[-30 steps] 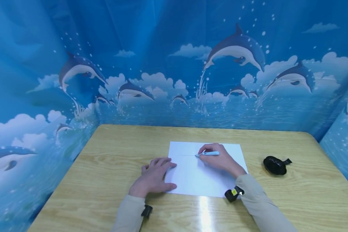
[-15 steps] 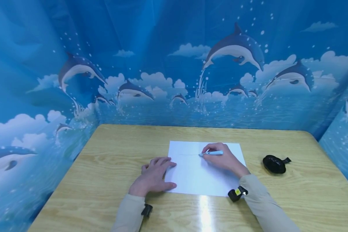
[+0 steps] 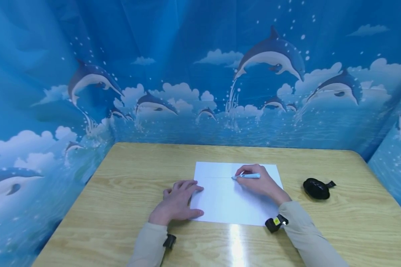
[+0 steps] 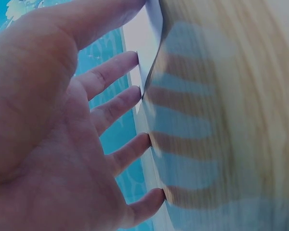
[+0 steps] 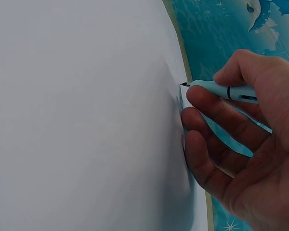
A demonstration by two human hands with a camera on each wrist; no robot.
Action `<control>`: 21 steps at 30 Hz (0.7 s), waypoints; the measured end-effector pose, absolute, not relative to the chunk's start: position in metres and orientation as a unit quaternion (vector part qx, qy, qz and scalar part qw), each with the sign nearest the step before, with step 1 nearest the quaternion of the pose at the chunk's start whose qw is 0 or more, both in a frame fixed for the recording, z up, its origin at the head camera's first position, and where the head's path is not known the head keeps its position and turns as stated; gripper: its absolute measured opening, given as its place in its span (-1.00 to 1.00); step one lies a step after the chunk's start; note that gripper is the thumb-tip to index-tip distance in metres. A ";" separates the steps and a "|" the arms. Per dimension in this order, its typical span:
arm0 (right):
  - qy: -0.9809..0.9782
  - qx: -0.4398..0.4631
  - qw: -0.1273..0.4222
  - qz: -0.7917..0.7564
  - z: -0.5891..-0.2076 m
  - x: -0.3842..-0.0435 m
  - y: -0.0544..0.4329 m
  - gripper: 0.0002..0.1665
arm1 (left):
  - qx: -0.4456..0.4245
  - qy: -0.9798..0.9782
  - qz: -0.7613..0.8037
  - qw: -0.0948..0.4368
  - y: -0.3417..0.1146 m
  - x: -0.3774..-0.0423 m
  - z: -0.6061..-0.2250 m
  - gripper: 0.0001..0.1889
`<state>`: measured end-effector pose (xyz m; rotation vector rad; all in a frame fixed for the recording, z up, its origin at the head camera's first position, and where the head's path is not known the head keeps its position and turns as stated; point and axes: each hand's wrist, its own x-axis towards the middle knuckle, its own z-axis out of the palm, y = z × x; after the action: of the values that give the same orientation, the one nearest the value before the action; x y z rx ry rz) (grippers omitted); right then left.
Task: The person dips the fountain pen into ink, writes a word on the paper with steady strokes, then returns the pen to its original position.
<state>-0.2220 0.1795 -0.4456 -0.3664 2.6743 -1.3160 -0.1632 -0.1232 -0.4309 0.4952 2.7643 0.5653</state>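
Note:
A white sheet of paper point(image 3: 227, 205) lies on the wooden table, with a thin, faint line point(image 3: 218, 177) running across its upper part. My right hand point(image 3: 260, 182) pinches a light blue fountain pen point(image 3: 253, 175) between thumb and fingers. In the right wrist view the dark nib of the pen point(image 5: 222, 89) meets the paper, and the other fingers curl beneath the barrel. My left hand point(image 3: 177, 204) rests at the paper's left edge with fingers spread. Its thumb and index finger reach onto the sheet; in the left wrist view the fingertips touch down along the surface.
A glossy black pouch-like object point(image 3: 316, 188) with a short tab lies on the table right of the paper. Wrist cameras point(image 3: 273, 224) are strapped to both forearms. A blue dolphin-print curtain point(image 3: 187, 74) stands behind the table point(image 3: 137, 170) and along its sides.
My right hand has slid a little to the right with the fountain pen, and the line behind the nib has grown longer. My left hand has stayed in place.

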 end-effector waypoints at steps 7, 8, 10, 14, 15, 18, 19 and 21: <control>0.891 -0.111 0.074 -0.434 -0.446 -0.222 0.180 -0.89 | 0.171 0.956 0.195 0.140 -0.124 -0.164 -0.432 -0.27; 0.891 -0.110 0.075 -0.435 -0.446 -0.222 0.181 -0.89 | 0.171 0.956 0.195 0.140 -0.124 -0.164 -0.432 -0.27; 0.891 -0.110 0.076 -0.435 -0.447 -0.221 0.181 -0.89 | 0.171 0.956 0.194 0.141 -0.125 -0.164 -0.433 -0.27; 0.891 -0.111 0.073 -0.435 -0.447 -0.221 0.182 -0.89 | 0.171 0.956 0.193 0.140 -0.125 -0.164 -0.434 -0.27; 0.891 -0.111 0.073 -0.434 -0.447 -0.221 0.182 -0.89 | 0.171 0.956 0.193 0.139 -0.125 -0.165 -0.435 -0.27; 0.893 -0.112 0.070 -0.431 -0.447 -0.220 0.184 -0.90 | 0.170 0.956 0.192 0.140 -0.125 -0.165 -0.435 -0.27; 0.893 -0.112 0.070 -0.431 -0.447 -0.220 0.184 -0.90 | 0.170 0.957 0.191 0.140 -0.125 -0.165 -0.435 -0.27; 0.893 -0.112 0.069 -0.430 -0.447 -0.220 0.185 -0.90 | 0.170 0.957 0.189 0.140 -0.125 -0.165 -0.435 -0.27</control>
<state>-0.2200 0.1848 -0.4466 -0.3369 2.6889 -1.2933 -0.1654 -0.1251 -0.4348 0.4899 2.7644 0.5453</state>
